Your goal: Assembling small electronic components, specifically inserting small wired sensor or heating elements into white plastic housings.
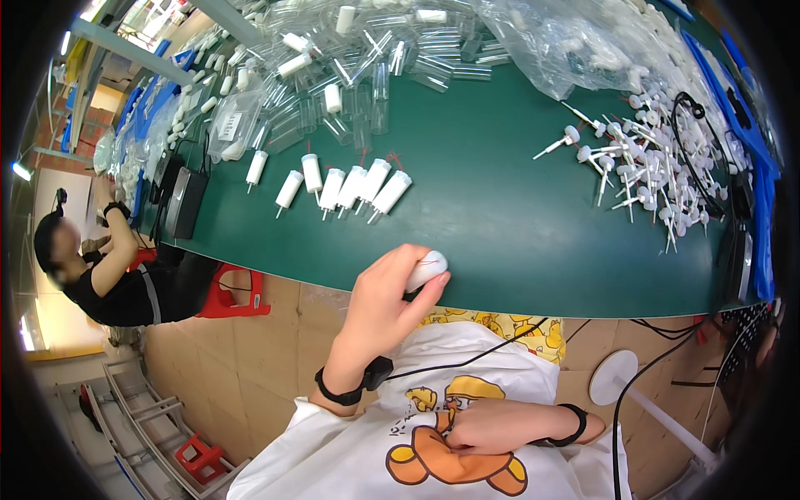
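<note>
My left hand (385,292) is closed around a white cylindrical part (430,268) at the table's front edge. Its rounded end faces up, with thin red wires on it; my fingers and palm cover the rest. Low in front of my shirt, my right hand (473,429) is curled, its fingertips tucked out of sight, so anything in them is hidden. Beyond my left hand, several similar white cylinders (392,192) lie in a loose row, with thin stems toward me and red wires at the far ends.
Clear plastic tubes (379,92) are heaped at the back of the green table (492,183). White stemmed parts (658,167) pile up at the right beside a black cable (687,108). A black box (185,204) stands at the left. Another person (125,283) sits at the far left.
</note>
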Available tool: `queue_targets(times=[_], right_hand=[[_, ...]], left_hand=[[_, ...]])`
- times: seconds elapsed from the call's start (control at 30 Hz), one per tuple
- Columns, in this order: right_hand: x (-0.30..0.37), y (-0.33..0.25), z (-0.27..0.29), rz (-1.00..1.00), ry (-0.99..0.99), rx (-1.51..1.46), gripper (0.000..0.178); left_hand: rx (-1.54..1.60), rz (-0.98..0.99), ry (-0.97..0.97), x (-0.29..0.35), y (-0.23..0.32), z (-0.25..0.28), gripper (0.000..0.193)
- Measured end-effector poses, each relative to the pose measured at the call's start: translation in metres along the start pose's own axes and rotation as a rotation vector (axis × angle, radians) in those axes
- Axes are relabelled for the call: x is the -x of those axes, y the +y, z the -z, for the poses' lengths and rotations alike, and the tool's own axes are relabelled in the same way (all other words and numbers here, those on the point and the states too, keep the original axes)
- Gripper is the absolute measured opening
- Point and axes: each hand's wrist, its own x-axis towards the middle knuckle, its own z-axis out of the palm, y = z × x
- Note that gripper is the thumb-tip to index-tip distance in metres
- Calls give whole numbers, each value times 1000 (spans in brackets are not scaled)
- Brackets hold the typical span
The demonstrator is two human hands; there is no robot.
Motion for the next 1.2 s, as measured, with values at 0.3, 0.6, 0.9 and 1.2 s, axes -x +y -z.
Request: queue_targets(times=[0.3, 0.6, 0.9, 1.2], right_hand=[[4, -32, 30, 610, -55, -420, 6], [16, -56, 38, 633, 22, -395, 8], [13, -58, 39, 676, 15, -382, 20], [12, -58, 44, 674, 73, -408, 9]], left_hand=[[-107, -123, 133, -6, -17, -13, 16], [-98, -114, 164, -5, -18, -14, 18], [-105, -107, 192, -5, -18, -17, 19], [-100, -206, 377, -5, -20, -17, 23]])
